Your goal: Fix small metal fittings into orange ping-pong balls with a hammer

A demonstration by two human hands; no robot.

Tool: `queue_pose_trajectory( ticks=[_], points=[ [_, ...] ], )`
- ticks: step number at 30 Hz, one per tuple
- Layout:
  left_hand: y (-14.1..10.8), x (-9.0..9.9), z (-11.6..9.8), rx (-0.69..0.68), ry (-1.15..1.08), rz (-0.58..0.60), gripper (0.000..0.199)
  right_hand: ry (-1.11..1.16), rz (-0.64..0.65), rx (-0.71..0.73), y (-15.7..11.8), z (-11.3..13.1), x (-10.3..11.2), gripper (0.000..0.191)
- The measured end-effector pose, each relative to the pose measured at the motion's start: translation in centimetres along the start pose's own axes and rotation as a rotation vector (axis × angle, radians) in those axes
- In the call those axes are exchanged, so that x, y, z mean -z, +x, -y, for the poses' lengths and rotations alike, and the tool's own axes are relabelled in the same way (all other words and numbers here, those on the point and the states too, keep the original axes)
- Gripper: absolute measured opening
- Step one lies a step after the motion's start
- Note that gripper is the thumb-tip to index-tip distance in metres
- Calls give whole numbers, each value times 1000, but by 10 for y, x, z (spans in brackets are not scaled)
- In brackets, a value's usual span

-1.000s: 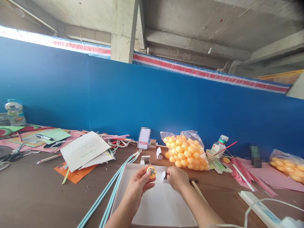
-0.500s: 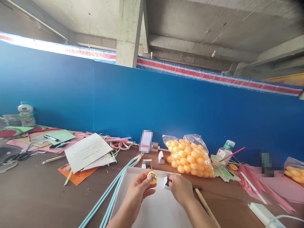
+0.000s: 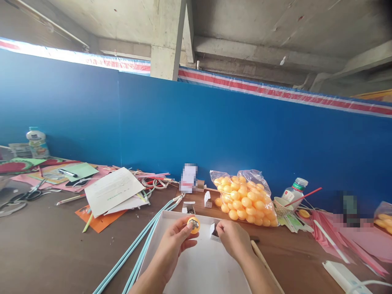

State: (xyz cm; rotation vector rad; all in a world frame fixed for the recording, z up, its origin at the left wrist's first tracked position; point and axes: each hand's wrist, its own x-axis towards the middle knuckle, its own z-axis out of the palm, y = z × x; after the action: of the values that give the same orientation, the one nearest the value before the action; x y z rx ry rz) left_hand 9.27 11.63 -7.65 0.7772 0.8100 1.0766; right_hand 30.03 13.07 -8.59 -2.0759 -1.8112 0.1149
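Note:
My left hand [image 3: 179,239] grips an orange table-tennis ball [image 3: 196,229] between thumb and fingers. Several shiny silver domed pieces cover part of the ball's near side; they look like tack heads. At a small white open box [image 3: 215,237] with dark contents, my right hand [image 3: 234,241] has its fingers curled at the opening. The fingertips are hidden there, so whatever they pinch does not show. Both hands are over a shallow white tray [image 3: 214,271], and the box is at its far right part.
Beyond the tray are a second small open box [image 3: 188,208], an upright small box [image 3: 208,200] and a clear bag of orange balls [image 3: 245,202]. A wooden-handled hammer [image 3: 265,263] lies right of the tray, pale blue rods [image 3: 137,245] left. Papers [image 3: 113,192] and scissors [image 3: 32,192] lie farther left.
The view has tilted down slightly. My left hand still holds the ball in nearly the same pose, and my right hand stays at the small box with its fingers curled.

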Motion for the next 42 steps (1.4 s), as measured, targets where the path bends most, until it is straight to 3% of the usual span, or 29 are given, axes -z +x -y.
queue_pose_trajectory(
  ticks=[7,12,17,25,35,42],
  points=[
    [0,0,0,-1,13,-13,53,369,101,-14,-5,2,14,24],
    [-1,0,1,0,16,-10,54,691,125,-118,-8,4,16,15],
    [-2,0,0,-4,4,-14,53,725,61,-130,-7,1,14,8],
    [0,1,0,11,-38,-15,49,793,45,-94,-6,1,9,14],
    [-6,-4,-2,35,-185,43,36,1027,81,34,-48,43,47,32],
    [-2,1,1,-1,-239,141,33,1251,88,67,-60,70,25,29]
  ],
)
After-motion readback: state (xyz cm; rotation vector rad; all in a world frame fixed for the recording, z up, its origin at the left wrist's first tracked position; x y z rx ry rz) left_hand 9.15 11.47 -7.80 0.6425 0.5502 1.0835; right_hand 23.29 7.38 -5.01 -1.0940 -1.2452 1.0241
